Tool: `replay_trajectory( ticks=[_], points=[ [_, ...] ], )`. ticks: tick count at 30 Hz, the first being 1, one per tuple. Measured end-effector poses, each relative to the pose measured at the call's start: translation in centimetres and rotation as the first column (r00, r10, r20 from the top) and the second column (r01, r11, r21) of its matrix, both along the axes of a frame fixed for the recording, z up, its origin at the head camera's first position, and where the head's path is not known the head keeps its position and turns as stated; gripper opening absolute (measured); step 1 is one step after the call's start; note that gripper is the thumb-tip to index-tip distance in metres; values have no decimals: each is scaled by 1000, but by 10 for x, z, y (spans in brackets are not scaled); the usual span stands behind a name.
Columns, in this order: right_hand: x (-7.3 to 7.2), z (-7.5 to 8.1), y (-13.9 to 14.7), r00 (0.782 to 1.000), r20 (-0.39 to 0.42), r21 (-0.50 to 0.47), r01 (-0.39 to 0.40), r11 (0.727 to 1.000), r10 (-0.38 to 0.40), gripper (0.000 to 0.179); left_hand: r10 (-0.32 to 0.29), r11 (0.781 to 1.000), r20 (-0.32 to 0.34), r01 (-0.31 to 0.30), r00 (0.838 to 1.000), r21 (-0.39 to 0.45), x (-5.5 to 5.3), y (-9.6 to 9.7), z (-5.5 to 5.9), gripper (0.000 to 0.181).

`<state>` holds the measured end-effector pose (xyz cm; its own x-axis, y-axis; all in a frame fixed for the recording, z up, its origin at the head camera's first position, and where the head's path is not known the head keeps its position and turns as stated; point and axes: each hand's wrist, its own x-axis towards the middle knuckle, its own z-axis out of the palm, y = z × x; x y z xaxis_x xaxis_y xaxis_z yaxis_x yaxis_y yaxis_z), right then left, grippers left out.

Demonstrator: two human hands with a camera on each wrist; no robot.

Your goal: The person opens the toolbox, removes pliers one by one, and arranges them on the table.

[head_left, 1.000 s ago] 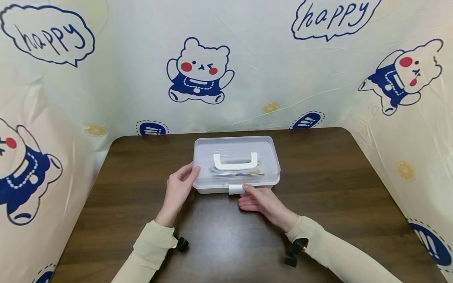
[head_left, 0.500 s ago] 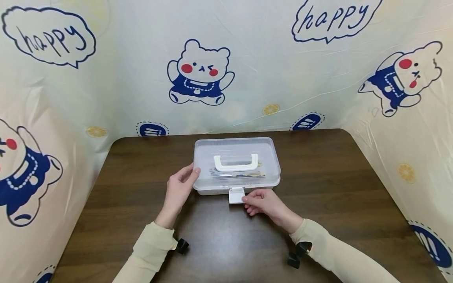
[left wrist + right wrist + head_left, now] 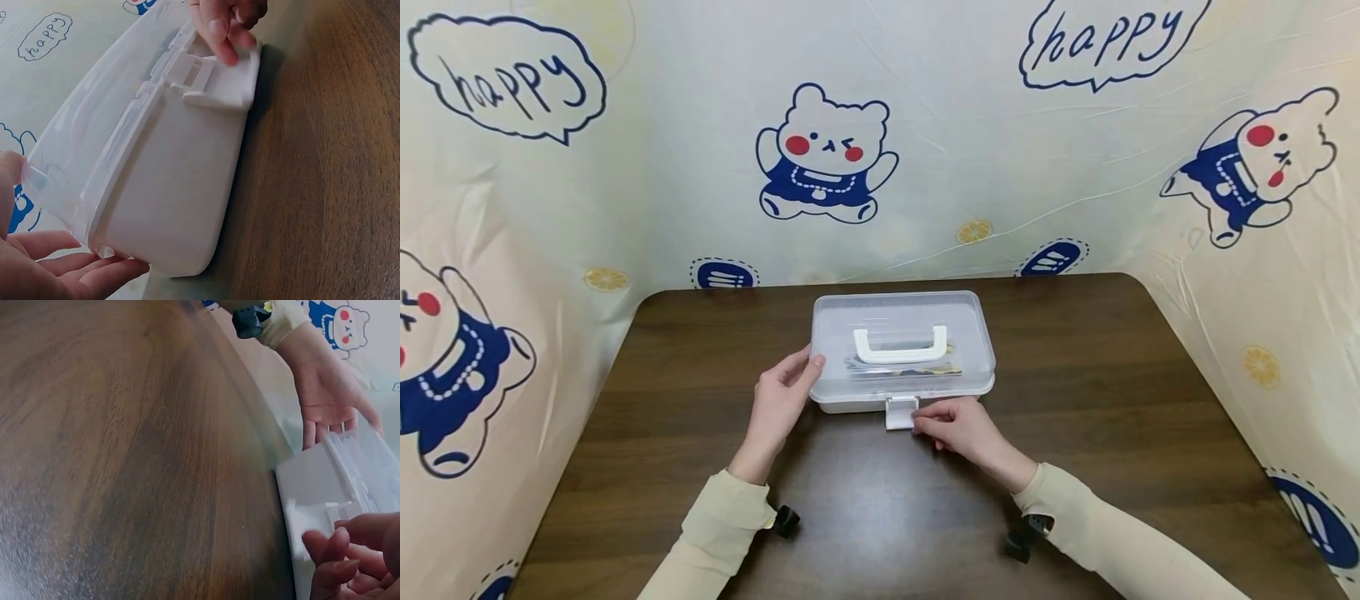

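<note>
A plastic storage box [image 3: 835,321] with a clear lid and a white handle [image 3: 898,357] stands on the table. At its left end my left hand [image 3: 777,398] grips the corner, thumb on the lid and fingers along the side below the rim. The white front latch [image 3: 901,415] is swung outward, away from the box wall [image 3: 169,181]. My right hand [image 3: 966,429] has curled fingers at the latch's right edge and holds it there. Through the lid some dark and yellow contents show, too blurred to name. The lid sits down on the box.
The dark wood table [image 3: 850,517] extends on all sides of the box. A printed cloth [image 3: 925,125] with cartoon bears hangs behind and at both sides. Each wrist wears a small black camera, one of them the left wrist camera [image 3: 786,521].
The right hand has moved from the latch's top edge to its side, and the latch has swung from flat against the box to outward. The left hand and box have stayed in place.
</note>
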<state>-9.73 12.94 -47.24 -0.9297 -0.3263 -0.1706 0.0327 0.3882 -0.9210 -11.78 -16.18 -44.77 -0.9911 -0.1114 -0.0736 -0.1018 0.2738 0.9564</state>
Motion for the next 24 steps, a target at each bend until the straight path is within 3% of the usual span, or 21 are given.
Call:
replay_trajectory(
  ticks=[10,13,18,24],
  points=[
    [1,5,8,997,-10,-21,-80,997,80,28,-17,1000,26,17,1000,4,1,-2,1,62],
    [2,9,17,992,-66,44,-106,993,109,31,-38,999,30,38,999,6,1,-4,0,65],
    [5,23,42,984,-141,177,-80,981,106,35,-93,996,12,93,996,7,4,-8,-3,64],
    [2,39,80,979,-181,318,-34,948,95,21,-147,989,-24,147,989,-8,9,-16,-6,63]
  ],
)
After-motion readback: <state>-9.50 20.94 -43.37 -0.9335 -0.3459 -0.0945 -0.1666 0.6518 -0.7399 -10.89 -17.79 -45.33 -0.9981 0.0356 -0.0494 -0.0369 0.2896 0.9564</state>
